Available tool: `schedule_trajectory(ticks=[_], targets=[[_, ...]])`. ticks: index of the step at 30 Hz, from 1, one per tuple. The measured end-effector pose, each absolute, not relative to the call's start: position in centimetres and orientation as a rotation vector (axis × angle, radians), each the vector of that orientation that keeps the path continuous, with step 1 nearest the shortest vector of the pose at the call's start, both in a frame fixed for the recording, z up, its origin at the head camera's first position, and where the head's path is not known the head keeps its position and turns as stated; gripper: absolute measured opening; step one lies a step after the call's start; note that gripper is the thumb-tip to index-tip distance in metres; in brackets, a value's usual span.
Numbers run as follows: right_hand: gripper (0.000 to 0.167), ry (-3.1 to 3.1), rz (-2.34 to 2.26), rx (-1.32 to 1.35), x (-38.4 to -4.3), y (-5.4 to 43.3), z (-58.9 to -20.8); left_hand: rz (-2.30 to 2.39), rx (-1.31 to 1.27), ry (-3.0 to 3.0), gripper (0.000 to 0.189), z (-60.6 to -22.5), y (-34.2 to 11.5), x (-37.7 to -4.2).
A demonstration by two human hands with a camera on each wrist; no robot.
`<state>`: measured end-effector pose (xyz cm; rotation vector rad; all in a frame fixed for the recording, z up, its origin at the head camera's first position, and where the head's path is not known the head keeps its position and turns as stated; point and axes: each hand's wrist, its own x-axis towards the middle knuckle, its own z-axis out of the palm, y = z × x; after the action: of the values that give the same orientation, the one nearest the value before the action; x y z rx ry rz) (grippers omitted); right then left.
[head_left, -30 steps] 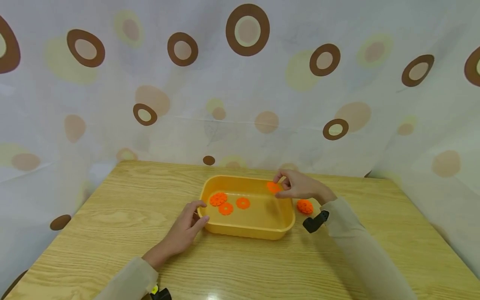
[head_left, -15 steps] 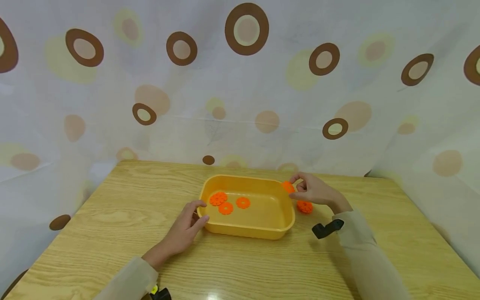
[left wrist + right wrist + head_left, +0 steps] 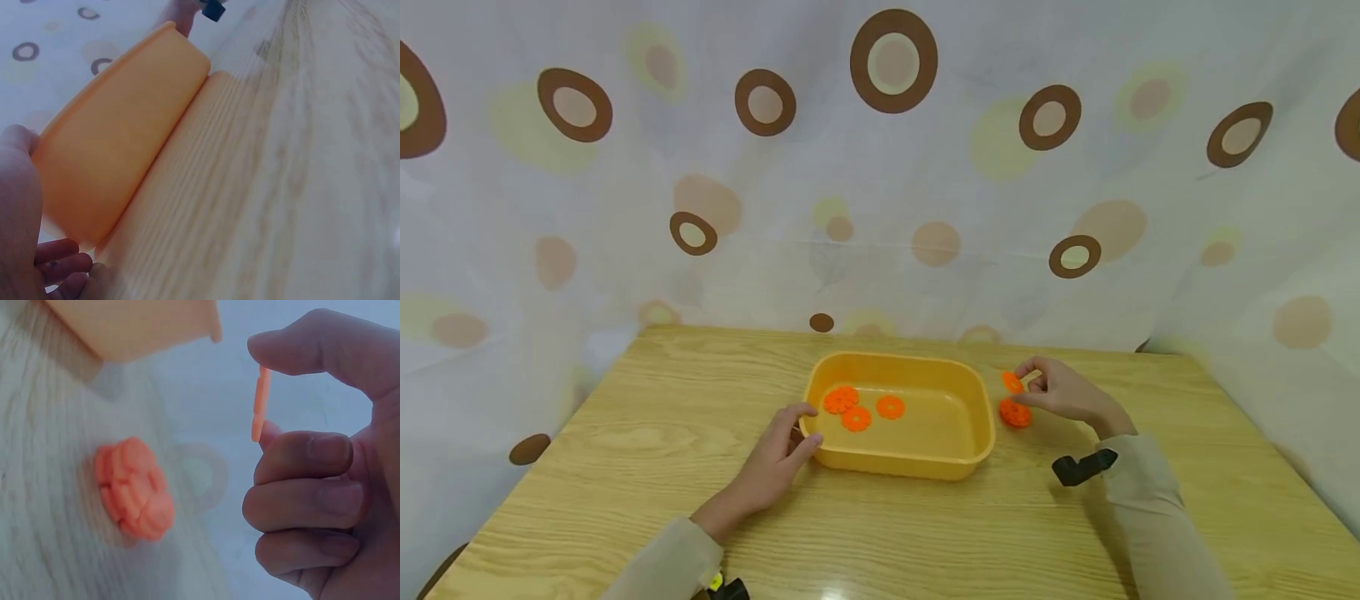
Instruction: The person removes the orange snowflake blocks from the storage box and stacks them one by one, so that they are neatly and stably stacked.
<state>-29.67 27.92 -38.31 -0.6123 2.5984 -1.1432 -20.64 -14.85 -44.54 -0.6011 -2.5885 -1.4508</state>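
My left hand [image 3: 763,467] grips the left end of a yellow plastic bin [image 3: 895,465], thumb and fingers at its rim. In the left wrist view the fingers [image 3: 59,262] curl by the lower corner of the bin. Between thumb and index finger, my right hand [image 3: 1067,396] pinches a thin orange flower-shaped disc [image 3: 1011,382]. In the right wrist view that disc [image 3: 260,403] is seen edge-on above a stack of orange discs [image 3: 134,490], which lies on the table just right of the bin. Inside the bin, toward the left, lie several more orange discs [image 3: 891,407].
The bin stands on a light wooden table [image 3: 880,533] whose far edge meets a hanging cloth [image 3: 760,275] printed with brown circles. Black wrist cameras [image 3: 1084,467] are worn at both sleeves.
My right hand has carried the disc from over the right part of the bin, past its rim, to above the stack on the table. The left hand keeps its hold on the bin.
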Motion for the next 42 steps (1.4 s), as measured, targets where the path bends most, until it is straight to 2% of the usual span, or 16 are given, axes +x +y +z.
schedule_trajectory(ticks=[14, 42], targets=[[0.043, 2.578, -1.062, -0.514, -30.5, 28.9, -40.0, -1.425, -0.574, -2.607, 0.033, -43.7, -14.9, -21.0], [0.042, 2.492, -1.102, -0.544, -30.6, 29.7, -41.7, -1.460, -0.567, -2.622, 0.033, -44.3, -14.6, -20.5]])
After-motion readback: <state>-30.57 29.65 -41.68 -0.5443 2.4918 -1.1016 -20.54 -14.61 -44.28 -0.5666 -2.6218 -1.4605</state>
